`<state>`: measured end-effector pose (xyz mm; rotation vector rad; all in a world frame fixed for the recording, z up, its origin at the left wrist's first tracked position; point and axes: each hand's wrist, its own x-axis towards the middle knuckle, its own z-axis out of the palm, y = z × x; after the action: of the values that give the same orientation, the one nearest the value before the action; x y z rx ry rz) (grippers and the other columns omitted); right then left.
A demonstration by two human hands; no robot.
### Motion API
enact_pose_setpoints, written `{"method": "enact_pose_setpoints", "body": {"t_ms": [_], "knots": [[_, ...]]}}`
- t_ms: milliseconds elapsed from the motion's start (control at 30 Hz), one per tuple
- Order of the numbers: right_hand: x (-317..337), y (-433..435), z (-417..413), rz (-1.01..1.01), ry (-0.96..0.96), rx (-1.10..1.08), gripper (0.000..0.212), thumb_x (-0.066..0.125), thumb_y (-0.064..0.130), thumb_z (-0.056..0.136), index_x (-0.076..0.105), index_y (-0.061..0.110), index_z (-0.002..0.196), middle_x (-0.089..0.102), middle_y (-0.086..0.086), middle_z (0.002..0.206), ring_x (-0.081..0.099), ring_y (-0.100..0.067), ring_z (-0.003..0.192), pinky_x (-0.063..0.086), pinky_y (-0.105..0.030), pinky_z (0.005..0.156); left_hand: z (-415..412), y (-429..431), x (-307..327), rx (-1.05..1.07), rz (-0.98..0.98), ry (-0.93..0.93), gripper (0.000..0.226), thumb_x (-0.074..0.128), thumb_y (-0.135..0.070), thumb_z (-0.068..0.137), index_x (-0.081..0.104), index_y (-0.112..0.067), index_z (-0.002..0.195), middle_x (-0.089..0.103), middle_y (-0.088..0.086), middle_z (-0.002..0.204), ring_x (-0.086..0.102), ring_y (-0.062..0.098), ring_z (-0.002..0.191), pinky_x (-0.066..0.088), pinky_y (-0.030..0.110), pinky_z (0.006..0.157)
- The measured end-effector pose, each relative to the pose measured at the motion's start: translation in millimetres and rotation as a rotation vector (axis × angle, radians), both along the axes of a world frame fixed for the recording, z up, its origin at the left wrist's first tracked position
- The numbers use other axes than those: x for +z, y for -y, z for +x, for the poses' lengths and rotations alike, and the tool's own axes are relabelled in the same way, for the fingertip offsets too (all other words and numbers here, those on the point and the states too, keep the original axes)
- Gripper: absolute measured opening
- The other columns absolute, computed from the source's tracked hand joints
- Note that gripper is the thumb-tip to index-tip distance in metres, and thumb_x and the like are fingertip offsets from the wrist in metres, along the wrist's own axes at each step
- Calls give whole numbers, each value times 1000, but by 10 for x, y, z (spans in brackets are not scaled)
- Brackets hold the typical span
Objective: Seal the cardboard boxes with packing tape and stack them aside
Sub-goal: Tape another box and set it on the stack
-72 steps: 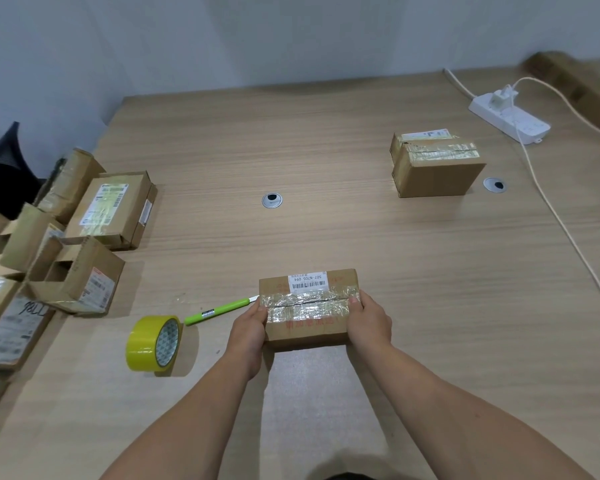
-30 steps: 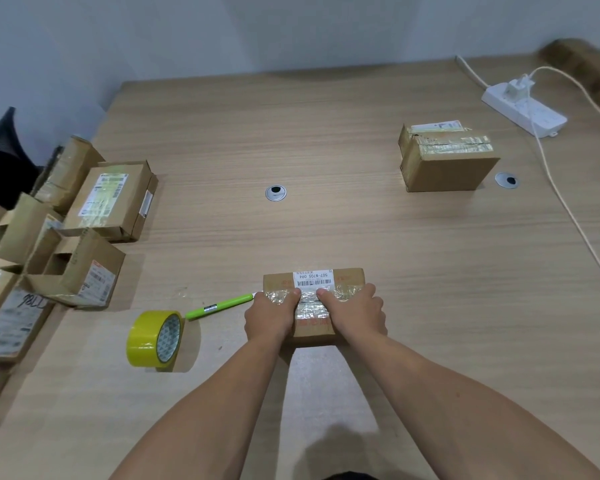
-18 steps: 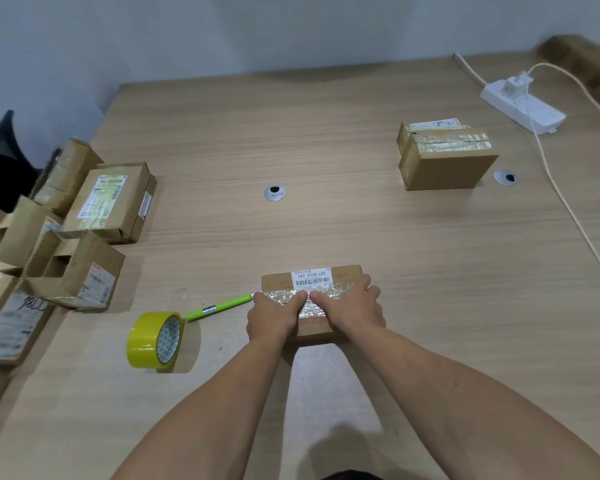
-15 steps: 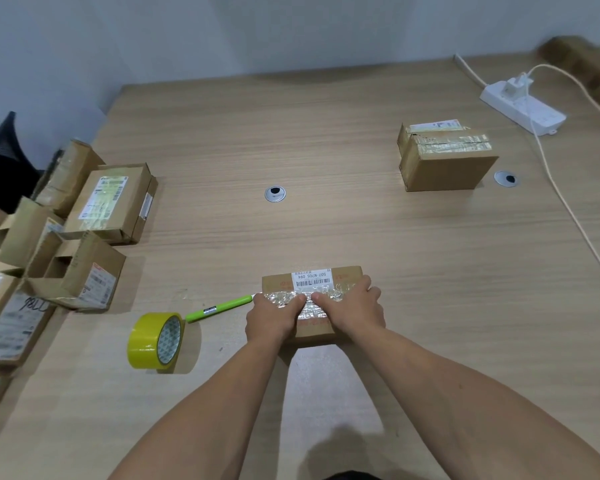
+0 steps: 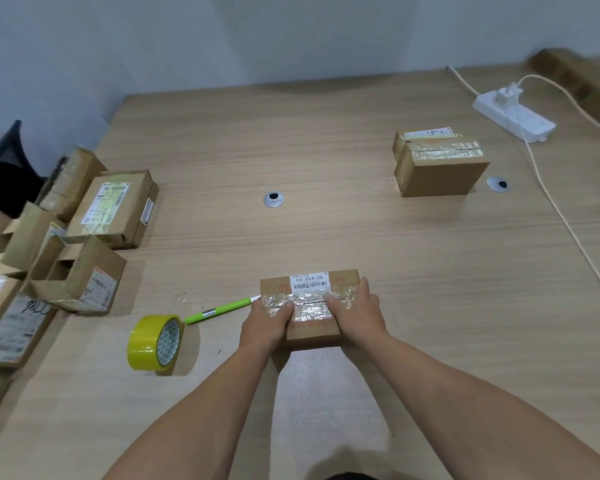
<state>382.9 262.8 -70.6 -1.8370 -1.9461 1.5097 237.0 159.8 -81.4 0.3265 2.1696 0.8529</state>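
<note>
1. Two hands rest on the cardboard box (image 5: 312, 282), which lies on the table (image 5: 326, 230) just before the person.
2. The left hand (image 5: 267, 320) curls over the box's left end, thumb on the clear tape strip (image 5: 309, 306).
3. The right hand (image 5: 357, 311) presses flat, fingers straight, on the right end.
4. The yellow tape roll (image 5: 155, 341) stands to the left, beside a green cutter (image 5: 219, 308).
</note>
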Motion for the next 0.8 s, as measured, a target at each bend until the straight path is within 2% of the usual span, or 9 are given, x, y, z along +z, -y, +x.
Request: {"method": "enact_pose_setpoints", "body": {"t_ms": [67,267,333,433,567,667,733,800], "knots": [[-11,0,56,-20,-68,-27,85,58,42,100,3,23,162,26,-11,156,40,-29,138,34,-26,90,-24,44,-9,11,41,47,43,53,-47,99,54,-26,136,62,-1,131,57,24,118,45,43,105],[-70,46,38,31,-94,-65,68,56,37,102,20,25,158,38,-11,146,49,-26,125,35,-27,83,-28,83,-74,-43,20,-24,42,45,-42,104,51,-26,142,59,2,138,54,28,124,44,46,107],[-87,29,53,11,-110,-75,65,49,41,104,18,29,159,35,-11,149,46,-28,129,33,-28,87,-43,79,-74,-3,33,28,42,43,-44,103,53,-27,140,59,-1,136,54,26,124,43,46,108],[-145,-17,79,-21,-123,-110,54,33,42,108,19,33,160,35,-12,150,45,-28,130,32,-29,90,-66,98,-57,112,87,174,39,38,-50,100,61,-34,127,60,-7,129,55,20,120,42,44,110],[-233,-52,71,8,-142,-130,46,35,36,108,35,38,154,51,-9,138,53,-23,113,38,-31,87,-35,98,-39,130,99,130,43,33,-40,107,57,-24,139,56,-2,126,51,23,121,42,40,108],[-239,-66,62,9,-156,-145,44,37,35,108,39,41,151,54,-5,133,55,-21,111,39,-30,87,-22,82,-21,119,80,86,44,30,-38,108,57,-21,138,58,5,135,51,24,121,42,36,102],[-219,-73,76,2,-158,-144,44,38,36,107,41,42,150,55,-4,133,55,-21,113,41,-31,88,-35,76,-28,123,61,80,45,31,-39,108,55,-21,142,55,5,141,49,26,126,41,39,108],[-202,-67,108,-7,-182,-137,44,36,39,106,42,42,149,55,-5,137,55,-21,118,44,-35,96,-46,76,-2,143,66,122,44,33,-40,108,55,-23,141,56,4,137,50,27,126,41,44,110]]}}
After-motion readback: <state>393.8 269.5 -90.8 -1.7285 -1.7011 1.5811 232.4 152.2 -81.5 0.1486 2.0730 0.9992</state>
